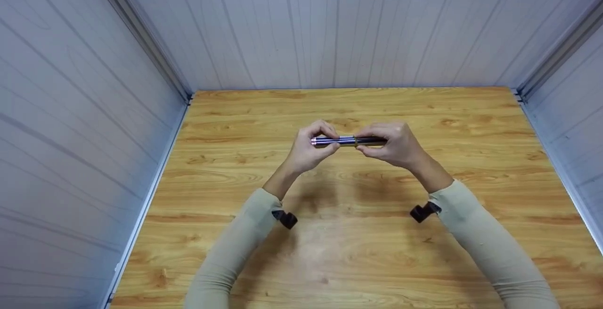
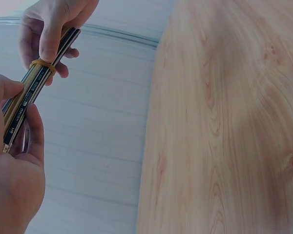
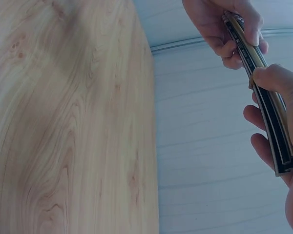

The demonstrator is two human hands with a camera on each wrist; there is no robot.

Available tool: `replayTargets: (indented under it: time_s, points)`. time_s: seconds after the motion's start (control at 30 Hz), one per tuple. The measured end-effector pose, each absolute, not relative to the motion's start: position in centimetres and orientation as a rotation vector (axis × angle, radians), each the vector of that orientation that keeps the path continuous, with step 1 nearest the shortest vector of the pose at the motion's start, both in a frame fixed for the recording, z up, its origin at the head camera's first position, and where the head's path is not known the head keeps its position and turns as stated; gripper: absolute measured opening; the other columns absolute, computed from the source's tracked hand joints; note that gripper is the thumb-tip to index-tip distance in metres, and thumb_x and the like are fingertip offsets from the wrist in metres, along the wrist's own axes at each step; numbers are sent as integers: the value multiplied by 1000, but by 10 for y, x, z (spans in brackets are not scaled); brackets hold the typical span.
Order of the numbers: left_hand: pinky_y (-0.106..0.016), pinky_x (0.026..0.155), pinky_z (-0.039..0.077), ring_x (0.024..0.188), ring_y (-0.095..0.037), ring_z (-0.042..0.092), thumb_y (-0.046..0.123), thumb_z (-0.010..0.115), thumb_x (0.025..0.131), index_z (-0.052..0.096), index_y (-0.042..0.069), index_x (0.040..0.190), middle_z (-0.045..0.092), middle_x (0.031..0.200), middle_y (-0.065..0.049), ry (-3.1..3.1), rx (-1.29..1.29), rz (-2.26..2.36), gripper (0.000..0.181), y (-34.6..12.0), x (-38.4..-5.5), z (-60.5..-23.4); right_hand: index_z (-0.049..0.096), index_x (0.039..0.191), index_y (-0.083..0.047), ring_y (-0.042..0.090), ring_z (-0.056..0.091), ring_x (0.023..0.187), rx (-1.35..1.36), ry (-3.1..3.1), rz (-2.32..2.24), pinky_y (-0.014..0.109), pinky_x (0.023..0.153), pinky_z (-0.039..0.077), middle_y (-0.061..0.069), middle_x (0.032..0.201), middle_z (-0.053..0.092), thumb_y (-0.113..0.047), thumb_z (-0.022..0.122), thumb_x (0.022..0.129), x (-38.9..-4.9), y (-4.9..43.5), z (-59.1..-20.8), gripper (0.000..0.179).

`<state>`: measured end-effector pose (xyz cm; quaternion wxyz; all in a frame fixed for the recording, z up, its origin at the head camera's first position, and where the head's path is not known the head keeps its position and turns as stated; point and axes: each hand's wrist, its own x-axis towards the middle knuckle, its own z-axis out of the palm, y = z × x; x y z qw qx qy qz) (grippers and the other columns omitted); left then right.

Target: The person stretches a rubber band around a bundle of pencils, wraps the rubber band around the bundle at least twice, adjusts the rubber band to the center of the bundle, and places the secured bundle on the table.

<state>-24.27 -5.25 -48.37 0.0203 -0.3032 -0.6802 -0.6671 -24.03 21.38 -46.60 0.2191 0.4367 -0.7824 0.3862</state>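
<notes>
A bundle of dark and gold pencils (image 1: 346,141) is held level above the wooden table, between both hands. A yellow rubber band (image 2: 43,65) circles the bundle near its middle. My left hand (image 1: 306,150) pinches the left part of the bundle between thumb and fingers. From the other side, my right hand (image 1: 399,145) grips the right part, its thumb close to the rubber band. In the right wrist view, the pencils (image 3: 270,124) lie side by side, with the right fingers behind them. The right palm hides part of the bundle in the head view.
The wooden table (image 1: 339,252) extends beneath both arms. White panel walls stand at the back (image 1: 311,26), the left (image 1: 70,134) and the right (image 1: 574,106). A small black camera (image 1: 288,220) juts from the left sleeve, another camera (image 1: 419,213) from the right.
</notes>
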Motion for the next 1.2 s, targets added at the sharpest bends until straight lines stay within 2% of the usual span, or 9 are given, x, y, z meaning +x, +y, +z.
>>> replayTargets:
  time_s: [0.17, 0.4, 0.53, 0.67, 0.77, 0.83, 0.9, 1.07, 1.2]
  points:
    - [-23, 90, 60, 103, -8, 69, -12, 80, 94, 69, -14, 101, 73, 106, -22, -2084, -953, -2086, 13, -49, -242, -487, 87, 110, -2, 27, 83, 76, 1221, -2146, 1037, 17, 74, 63, 15, 97, 87, 5, 95, 83, -240, 210, -468, 29]
    - [-24, 94, 59, 106, -9, 69, -12, 79, 95, 68, -16, 103, 70, 110, -34, -2097, -965, -2108, 14, -46, -244, -490, 87, 116, -2, 32, 86, 87, 1233, -2149, 963, 40, 73, 68, 16, 103, 88, 1, 98, 82, -238, 208, -470, 36]
    - [-22, 89, 60, 104, -11, 70, -14, 78, 94, 68, -15, 102, 69, 112, -35, -2076, -899, -2157, 13, -48, -244, -490, 86, 113, -4, 28, 85, 81, 1171, -2172, 957, 35, 71, 66, 13, 99, 87, -1, 99, 80, -237, 209, -469, 36]
    - [-22, 87, 60, 101, -12, 70, -14, 78, 94, 66, -15, 102, 72, 110, -25, -2072, -880, -2182, 14, -48, -244, -489, 86, 109, -6, 25, 83, 79, 1169, -2179, 961, 30, 71, 64, 11, 98, 87, -1, 97, 85, -237, 208, -467, 27]
    - [-22, 87, 60, 100, -11, 70, -13, 79, 93, 67, -13, 100, 73, 108, -10, -2075, -870, -2181, 14, -47, -244, -488, 87, 109, -4, 26, 84, 80, 1180, -2157, 957, 33, 70, 65, 12, 98, 87, -1, 96, 85, -237, 205, -466, 26]
    - [-22, 87, 60, 100, -12, 70, -13, 79, 93, 67, -12, 100, 73, 108, -6, -2074, -878, -2179, 14, -47, -243, -487, 87, 109, -3, 27, 85, 82, 1183, -2140, 951, 37, 71, 66, 13, 99, 88, -1, 97, 83, -237, 203, -465, 28]
    - [-22, 88, 60, 101, -12, 70, -13, 80, 93, 67, -12, 101, 73, 109, -10, -2076, -894, -2165, 14, -46, -243, -486, 87, 110, -3, 29, 86, 84, 1181, -2132, 938, 39, 72, 66, 13, 100, 88, -1, 98, 83, -237, 202, -465, 29]
    - [-27, 97, 59, 108, -8, 68, -11, 81, 93, 68, -14, 106, 71, 114, -31, -2135, -963, -2074, 19, -49, -243, -485, 87, 111, -3, 29, 86, 86, 1204, -2124, 920, 42, 71, 67, 13, 101, 88, -3, 99, 82, -239, 203, -466, 31]
    - [-33, 101, 59, 111, -9, 66, -11, 83, 91, 72, -12, 109, 70, 117, -32, -2218, -974, -1993, 21, -56, -245, -485, 86, 113, -2, 28, 84, 83, 1247, -2132, 953, 36, 70, 66, 15, 101, 87, 0, 98, 82, -241, 207, -467, 34]
